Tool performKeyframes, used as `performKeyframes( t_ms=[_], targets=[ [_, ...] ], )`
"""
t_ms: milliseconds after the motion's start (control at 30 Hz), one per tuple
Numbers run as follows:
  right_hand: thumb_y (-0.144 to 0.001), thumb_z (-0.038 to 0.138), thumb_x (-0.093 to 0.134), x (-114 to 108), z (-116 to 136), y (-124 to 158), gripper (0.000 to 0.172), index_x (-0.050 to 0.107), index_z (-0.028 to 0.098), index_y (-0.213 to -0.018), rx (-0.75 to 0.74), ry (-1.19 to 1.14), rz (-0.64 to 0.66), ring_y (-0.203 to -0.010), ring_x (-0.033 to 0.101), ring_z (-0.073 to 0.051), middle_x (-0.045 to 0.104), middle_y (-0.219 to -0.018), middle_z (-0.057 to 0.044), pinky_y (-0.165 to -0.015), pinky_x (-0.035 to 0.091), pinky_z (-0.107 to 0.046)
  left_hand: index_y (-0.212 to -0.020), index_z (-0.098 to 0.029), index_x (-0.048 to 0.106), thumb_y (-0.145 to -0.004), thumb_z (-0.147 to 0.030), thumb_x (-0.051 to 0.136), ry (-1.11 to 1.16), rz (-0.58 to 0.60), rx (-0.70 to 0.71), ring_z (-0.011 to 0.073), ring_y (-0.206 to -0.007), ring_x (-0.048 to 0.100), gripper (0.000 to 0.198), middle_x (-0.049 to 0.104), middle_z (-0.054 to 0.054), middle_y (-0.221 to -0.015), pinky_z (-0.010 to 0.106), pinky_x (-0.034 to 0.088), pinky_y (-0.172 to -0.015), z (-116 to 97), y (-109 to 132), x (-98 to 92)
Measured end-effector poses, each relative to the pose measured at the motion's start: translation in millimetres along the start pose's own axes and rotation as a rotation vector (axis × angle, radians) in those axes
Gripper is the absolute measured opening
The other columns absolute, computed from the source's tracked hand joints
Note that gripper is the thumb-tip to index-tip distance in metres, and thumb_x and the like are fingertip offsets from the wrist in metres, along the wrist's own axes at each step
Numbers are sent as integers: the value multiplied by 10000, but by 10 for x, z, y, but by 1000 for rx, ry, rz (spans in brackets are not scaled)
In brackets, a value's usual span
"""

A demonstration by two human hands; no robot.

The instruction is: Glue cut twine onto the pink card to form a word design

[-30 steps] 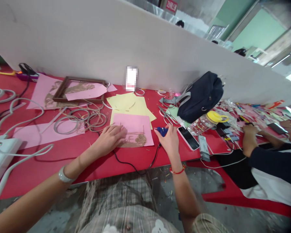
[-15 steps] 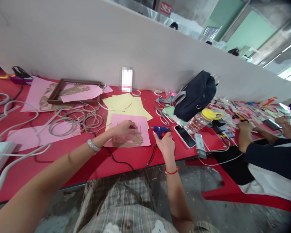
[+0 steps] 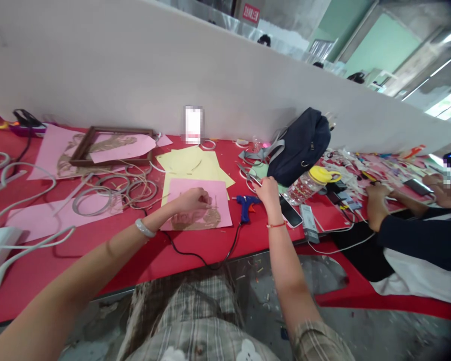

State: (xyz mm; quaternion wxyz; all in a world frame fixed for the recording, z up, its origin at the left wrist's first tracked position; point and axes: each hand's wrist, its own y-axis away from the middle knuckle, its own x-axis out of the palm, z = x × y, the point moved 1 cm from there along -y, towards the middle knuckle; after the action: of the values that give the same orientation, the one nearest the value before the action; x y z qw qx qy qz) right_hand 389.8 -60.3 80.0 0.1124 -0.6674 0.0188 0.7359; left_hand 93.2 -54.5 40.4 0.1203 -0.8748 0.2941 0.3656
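Note:
My left hand (image 3: pixel 193 199) is over a pink sheet (image 3: pixel 222 200) bearing brown cord shapes, its fingers pinched together on something too small to make out. To the right of the sheet, a blue glue gun (image 3: pixel 245 206) lies on the red table (image 3: pixel 195 249), its black cord trailing toward the front edge. Beyond it my right hand (image 3: pixel 266 191) is closed at the handles of the scissors (image 3: pixel 250 174), whose blades point to the back left. Yellow sheets (image 3: pixel 190 160) lie partly under the pink one.
Cord coils (image 3: pixel 141 189) and a brown frame (image 3: pixel 84 145) are on the left. To the right are a phone (image 3: pixel 290 213), a yellow-lidded jar (image 3: pixel 304 186), a dark bag (image 3: pixel 300 145) and a power strip (image 3: pixel 308 224). Another person's arm (image 3: pixel 378 205) rests at the far right.
My right hand has let go of the glue gun, which now lies on the table, and has moved up and right to the scissors. My left hand stays over the pink sheet.

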Motion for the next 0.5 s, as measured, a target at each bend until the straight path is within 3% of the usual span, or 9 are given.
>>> performKeyframes(
  t_ms=[133,233,367,500],
  targets=[
    [-945,237,667,125,61,-346,334,728,-3,-1169,11,10,102,-1270,634,-341,709,-1248,-296,-1038,437,-334,-830,-183,712,-813,-452,664,94,-103,-14,202,-789,687,274,771,58,-851,292,496,-727,-36,68,-134],
    [-908,186,678,185,76,-458,306,741,0,-1143,27,-20,132,-1222,679,-326,740,-1204,-285,-990,463,-312,-822,-190,713,-837,-438,670,140,-242,31,183,-765,676,252,771,43,-821,293,491,-732,-157,142,-377],
    [-874,317,732,74,44,-499,382,732,45,-1142,95,-108,74,-1099,730,-339,766,-1133,-251,-904,522,-354,-864,-210,750,-885,-413,675,69,-439,92,181,-788,685,218,793,28,-853,311,486,-766,-428,306,-805],
    [-949,472,618,-56,157,-322,327,688,168,-1049,107,-345,-40,-857,722,-238,756,-906,-84,-772,555,-338,-871,-212,761,-913,-432,682,45,-612,102,194,-837,707,237,804,35,-911,307,500,-761,-620,465,-1105]
  ],
)
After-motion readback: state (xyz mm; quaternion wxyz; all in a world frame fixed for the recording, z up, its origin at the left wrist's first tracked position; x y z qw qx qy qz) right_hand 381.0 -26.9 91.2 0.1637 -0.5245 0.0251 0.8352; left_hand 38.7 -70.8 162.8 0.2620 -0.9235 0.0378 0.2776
